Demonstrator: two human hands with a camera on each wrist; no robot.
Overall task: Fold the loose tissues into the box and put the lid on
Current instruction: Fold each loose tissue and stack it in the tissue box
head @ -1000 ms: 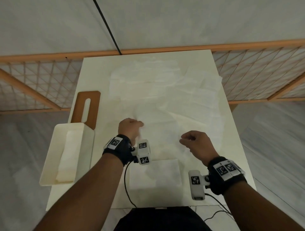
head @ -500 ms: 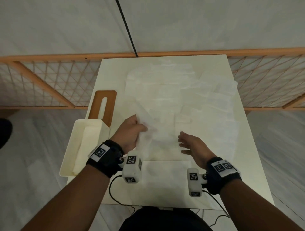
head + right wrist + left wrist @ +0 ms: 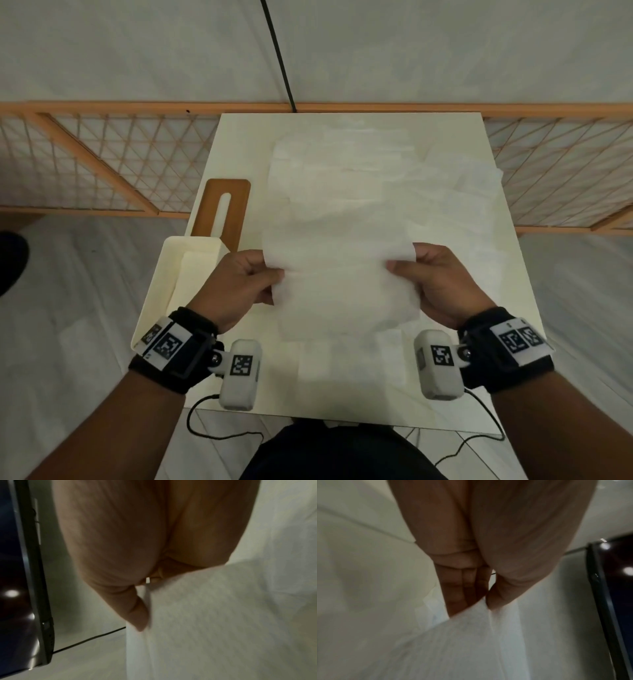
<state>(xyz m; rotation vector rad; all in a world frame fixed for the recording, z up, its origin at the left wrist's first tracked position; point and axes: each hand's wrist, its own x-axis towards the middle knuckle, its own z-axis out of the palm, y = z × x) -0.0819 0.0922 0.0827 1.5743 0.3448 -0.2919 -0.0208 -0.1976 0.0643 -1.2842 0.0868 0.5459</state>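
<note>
A white tissue (image 3: 339,284) is held up above the table between both hands. My left hand (image 3: 270,274) pinches its left edge between thumb and fingers (image 3: 465,592), and the tissue (image 3: 471,642) spreads below them. My right hand (image 3: 399,265) pinches the right edge, thumb on top, with the tissue (image 3: 214,615) draped over the fingers. The cream box (image 3: 156,291) stands open at the table's left edge with folded tissues inside. Its brown slotted lid (image 3: 236,205) lies flat just behind the box. Several loose tissues (image 3: 359,171) cover the far half of the table.
The cream table (image 3: 507,342) is small, with its edges close on all sides. A folded tissue (image 3: 342,359) lies near the front edge. An orange lattice fence (image 3: 102,164) runs behind the table. Cables (image 3: 219,431) hang off the wrist cameras by the front edge.
My left hand lifted a tissue off the pile; my right hand, open half a second ago, has taken its right edge. The tissue is now stretched between both hands, nearer to me.
</note>
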